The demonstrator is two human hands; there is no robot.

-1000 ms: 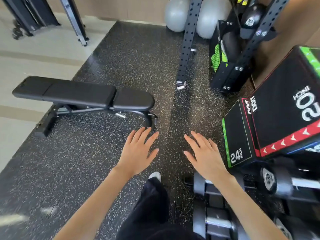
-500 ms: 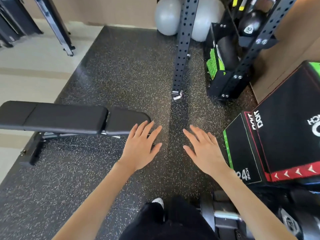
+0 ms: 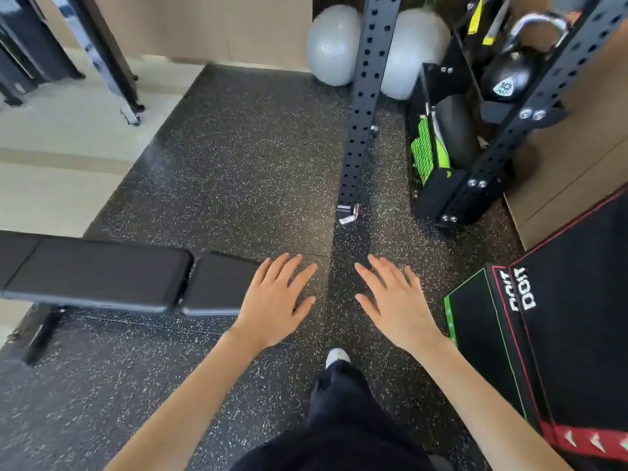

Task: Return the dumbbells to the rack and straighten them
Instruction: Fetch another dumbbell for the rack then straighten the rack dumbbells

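Dark trouser leg (image 3: 339,419) and a white shoe toe (image 3: 337,355) at bottom centre, on the speckled rubber floor (image 3: 238,164). Both forearms reach forward, bare, palms down. Left hand (image 3: 272,311): fingers straight and fanned, grip fully spread, holds nothing, hovers over the floor with its fingertips overlapping the near end of the weight bench (image 3: 102,273) in view; contact cannot be told. Right hand (image 3: 397,311): same pose, fingers splayed, grip wide and empty, just left of the plyo box (image 3: 577,317). The hands sit side by side, apart, with a floor seam running between them. The plyo box is black with green and red edging and white lettering, at the right edge. The bench lies flat to the left, nothing on its pad. Further out, a perforated black upright (image 3: 367,96) stands on the floor. To its right, the black storage frame (image 3: 475,185) holds a black roller (image 3: 455,130) and a green mesh item (image 3: 423,154) in the lower bay, and a kettlebell (image 3: 506,76) marked 10 on the ledge above. Two grey exercise balls (image 3: 333,45) rest by the far wall. Dumbbells and dumbbell rack: not in this view.
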